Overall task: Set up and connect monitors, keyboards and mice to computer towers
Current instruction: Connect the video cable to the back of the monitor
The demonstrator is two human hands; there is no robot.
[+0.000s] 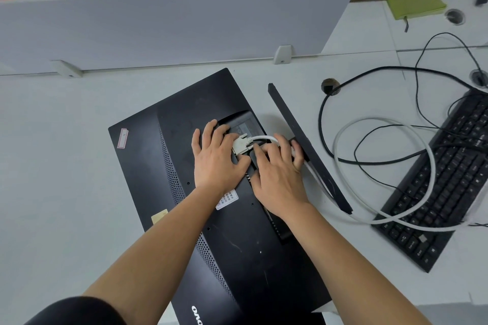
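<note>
Left hand spread flat on a face-down matte black monitor, fingertips hiding a boxy white plug end; right hand beside it curls round the white cable.

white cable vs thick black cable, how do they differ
The white cable ends in a connector at the back of the monitor, gripped by the right hand; the thick black cable runs out of the desk hole, untouched. The white cable crosses the near end of the keyboard; the black one loops mostly on the desk. Both lie in loose loops.
</note>
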